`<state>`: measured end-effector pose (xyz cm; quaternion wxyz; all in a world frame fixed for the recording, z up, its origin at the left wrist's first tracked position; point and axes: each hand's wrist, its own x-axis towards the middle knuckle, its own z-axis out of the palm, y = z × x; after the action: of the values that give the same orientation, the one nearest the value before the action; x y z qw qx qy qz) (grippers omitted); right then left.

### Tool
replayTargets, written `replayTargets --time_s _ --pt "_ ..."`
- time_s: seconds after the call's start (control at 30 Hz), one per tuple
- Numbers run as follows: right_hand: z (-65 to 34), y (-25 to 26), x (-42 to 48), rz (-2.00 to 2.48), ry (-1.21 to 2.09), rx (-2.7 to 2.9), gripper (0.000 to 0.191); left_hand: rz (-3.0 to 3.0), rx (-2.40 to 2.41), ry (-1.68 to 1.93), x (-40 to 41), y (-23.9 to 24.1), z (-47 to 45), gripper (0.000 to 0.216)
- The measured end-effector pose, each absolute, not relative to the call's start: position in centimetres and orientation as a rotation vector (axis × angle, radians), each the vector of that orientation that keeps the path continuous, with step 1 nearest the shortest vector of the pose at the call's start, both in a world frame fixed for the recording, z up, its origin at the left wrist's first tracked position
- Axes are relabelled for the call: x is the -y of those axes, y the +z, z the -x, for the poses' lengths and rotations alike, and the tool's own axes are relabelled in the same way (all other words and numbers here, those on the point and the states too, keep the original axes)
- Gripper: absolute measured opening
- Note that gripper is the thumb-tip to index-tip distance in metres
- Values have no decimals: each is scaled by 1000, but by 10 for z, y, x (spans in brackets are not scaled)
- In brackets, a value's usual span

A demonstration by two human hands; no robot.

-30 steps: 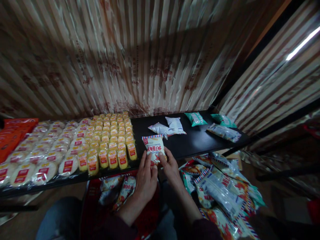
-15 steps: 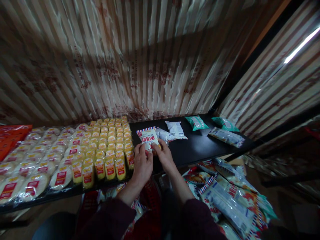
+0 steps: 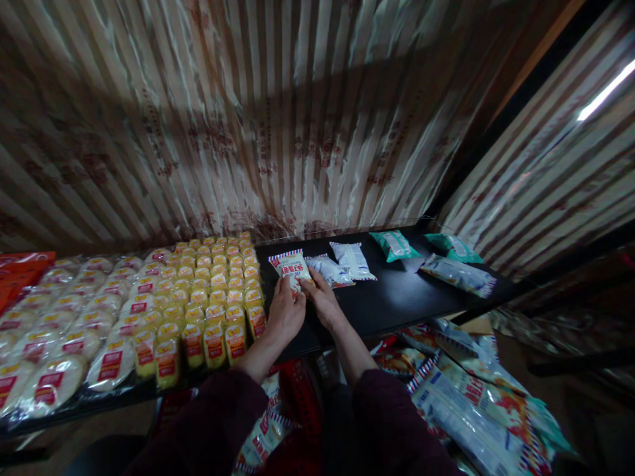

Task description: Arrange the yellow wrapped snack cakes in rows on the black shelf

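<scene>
A snack bag (image 3: 291, 266) with a striped top edge and red lettering is tilted over the dark shelf, between my two hands. My left hand (image 3: 286, 311) is closed on its lower left part. With fingers bent, my right hand (image 3: 322, 301) grips the lower right corner of the same bag. Just right of it lie a silvery-white bag (image 3: 328, 271) and another pale bag (image 3: 353, 260), flat on the shelf. Rows of yellow packaged cakes (image 3: 214, 340) stand close to the left of my left hand.
Round white packaged cakes (image 3: 59, 380) fill the left shelf, beside orange packs (image 3: 22, 277). Green bags (image 3: 394, 245) and a silver bag (image 3: 459, 275) lie on the black shelf (image 3: 377, 301). A heap of larger bags (image 3: 471, 403) sits below right. A striped curtain (image 3: 278, 119) hangs behind.
The bag in my hands has turned slightly and shifted a little left, uncovering more of the silvery bag beside it. Both hands keep hold of it. The view has shifted slightly.
</scene>
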<state>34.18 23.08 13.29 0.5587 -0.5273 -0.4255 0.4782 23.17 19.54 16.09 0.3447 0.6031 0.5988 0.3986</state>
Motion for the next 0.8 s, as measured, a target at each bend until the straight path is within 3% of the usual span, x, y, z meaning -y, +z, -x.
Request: replayTargets --time_s 0.27,0.8 --pt "-355 124 -246 1267 1031 985 61 -1601 -1574 914 -212 166 -246 52" --pt "-339 122 -272 1287 955 1129 57 -1634 -1687 666 -241 194 -233 33"
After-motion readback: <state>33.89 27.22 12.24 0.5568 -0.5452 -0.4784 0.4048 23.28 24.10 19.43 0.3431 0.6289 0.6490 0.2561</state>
